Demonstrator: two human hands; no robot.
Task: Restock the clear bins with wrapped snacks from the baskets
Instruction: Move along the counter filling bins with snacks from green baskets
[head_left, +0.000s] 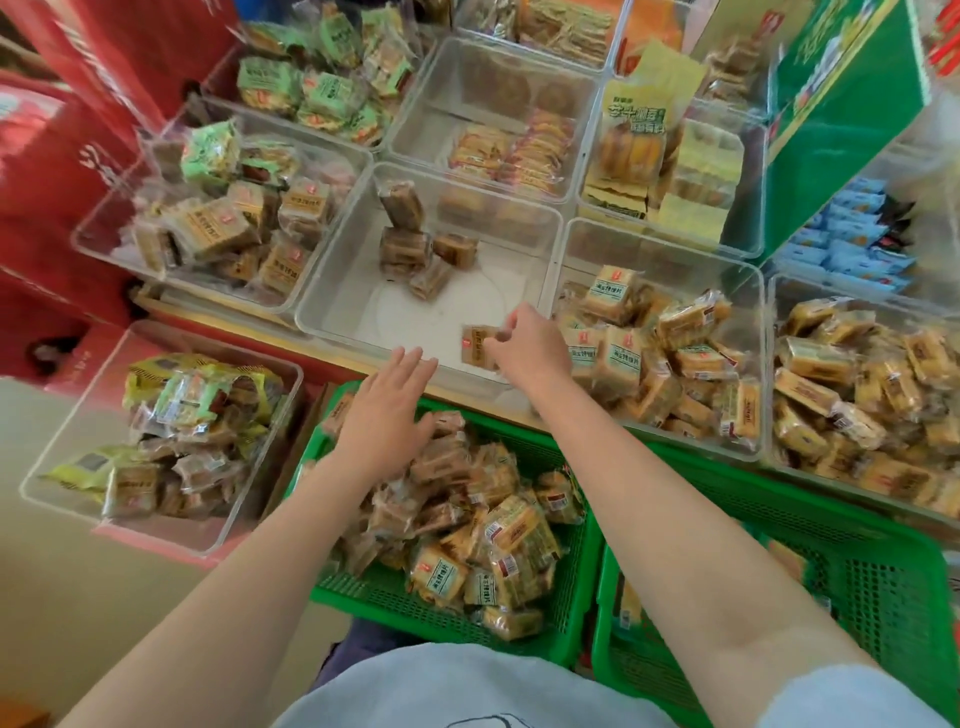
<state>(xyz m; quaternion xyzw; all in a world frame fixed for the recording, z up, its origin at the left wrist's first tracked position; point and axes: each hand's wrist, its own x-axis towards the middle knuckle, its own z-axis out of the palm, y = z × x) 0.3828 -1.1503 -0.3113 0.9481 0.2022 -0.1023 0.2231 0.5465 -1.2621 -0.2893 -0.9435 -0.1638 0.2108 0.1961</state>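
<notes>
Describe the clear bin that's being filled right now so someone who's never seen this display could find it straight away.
Start at the green basket heaped with wrapped snacks in front of the person. The clear bin sits directly beyond its far rim, in the middle of the display. Unlike the heaped bins on either side, it is nearly bare, its white floor showing around a few brown packets, and the right hand holds a wrapped snack over its near edge.

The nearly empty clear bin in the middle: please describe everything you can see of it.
The clear bin is a transparent, plastic-looking rectangular tub with rounded corners, standing among fuller bins. Its pale floor is mostly bare: a few brown wrapped snacks lie near the back. The right hand holds one more snack over its near corner. The left hand does not touch it.
</notes>
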